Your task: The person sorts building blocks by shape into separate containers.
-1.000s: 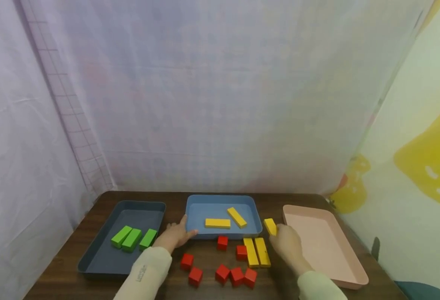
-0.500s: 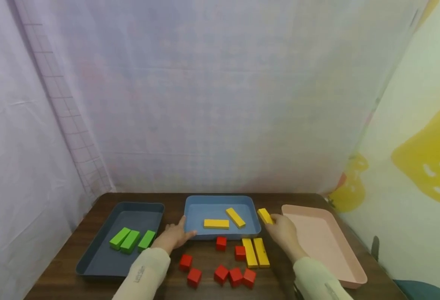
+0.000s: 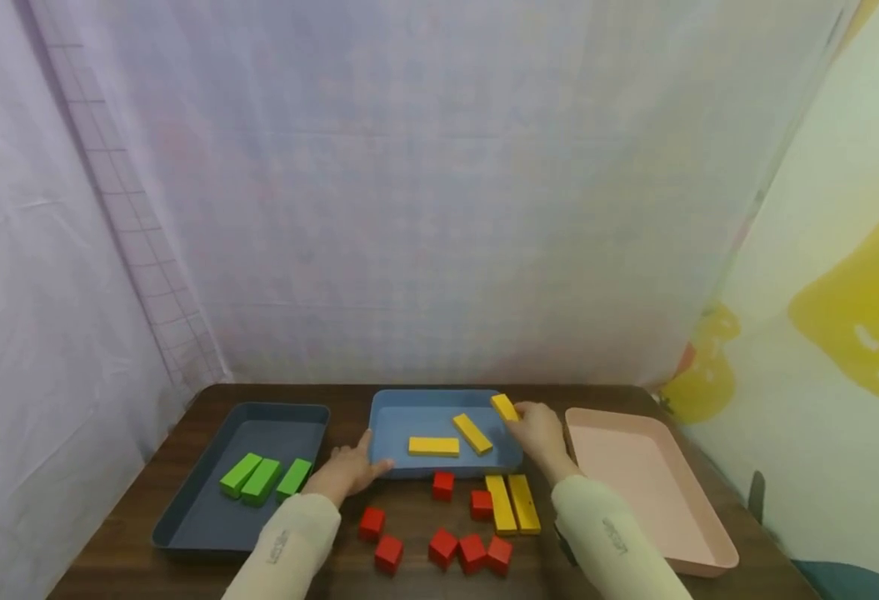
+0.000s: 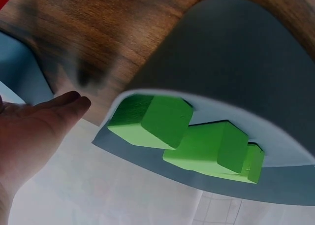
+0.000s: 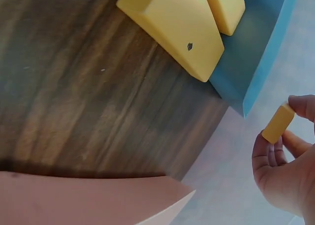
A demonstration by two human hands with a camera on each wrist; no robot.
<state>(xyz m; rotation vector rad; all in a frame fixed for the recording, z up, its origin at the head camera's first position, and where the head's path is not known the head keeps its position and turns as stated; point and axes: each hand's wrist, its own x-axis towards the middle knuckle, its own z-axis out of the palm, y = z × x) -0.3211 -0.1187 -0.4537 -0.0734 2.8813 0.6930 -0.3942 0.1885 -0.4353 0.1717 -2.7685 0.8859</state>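
Note:
My right hand pinches a yellow block between thumb and fingers over the right rim of the blue tray. The right wrist view shows the same yellow block end-on in the fingertips. Two more yellow blocks lie inside that tray, one crosswise and one slanted. Fingers spread, my left hand rests at the tray's left front corner, its thumb along the front edge. In the left wrist view the left hand appears with fingers extended and nothing held.
A dark tray on the left bears three green blocks. On the right stands a pink tray. Several red cubes lie on the wooden table in front, beside two parallel yellow blocks.
My right hand has carried the yellow block leftward and away from me, from beside the pink tray to over the blue tray's right rim. The left hand stays at the blue tray's corner.

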